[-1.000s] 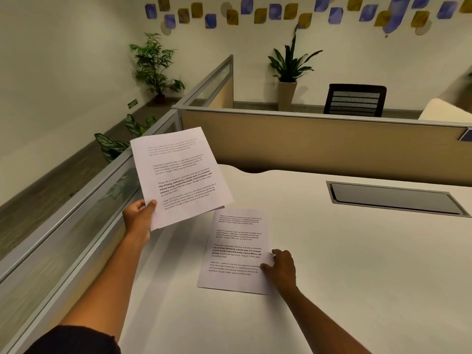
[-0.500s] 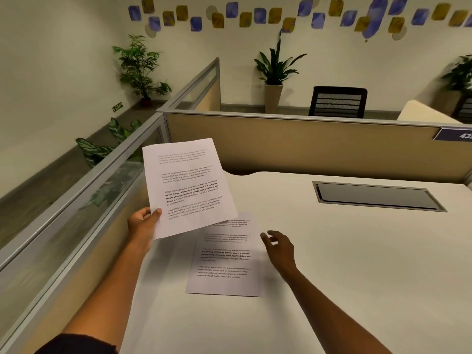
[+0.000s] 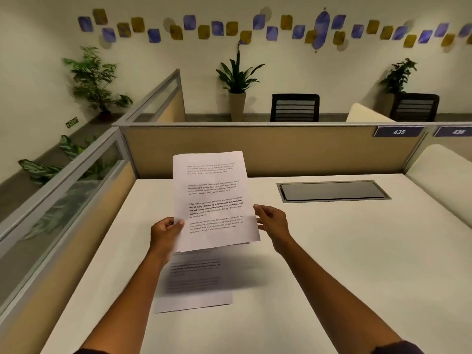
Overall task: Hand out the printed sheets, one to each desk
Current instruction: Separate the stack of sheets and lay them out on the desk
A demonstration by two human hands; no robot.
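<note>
1. Room: pale wall (image 3: 332,72) carried a band of blue and yellow decals (image 3: 255,26); three potted plants stood along it, left (image 3: 94,77), middle (image 3: 237,80), right (image 3: 398,75).
2. Desk (image 3: 332,264): white top, boxed in by a tan partition (image 3: 268,149) at the back and a glass-topped partition (image 3: 63,190) on the left. Number plate 435 (image 3: 399,131) sat on the back partition's top right.
3. Two black mesh chairs (image 3: 295,107) showed beyond the back partition.
4. Grey cable hatch (image 3: 332,191) lay flush in the desk, back right, closed.
5. Held sheets (image 3: 213,200): upright above the desk, print facing the camera, covering the top of the sheet below.
6. Delivered sheet (image 3: 194,282): flat on the desk, near the left forearm, blurred.
7. Left hand (image 3: 164,232) pinched the held sheets at the lower-left edge, thumb on front.
8. Right hand (image 3: 273,221): fingers loosely spread at the sheets' right edge; contact unclear.
</note>
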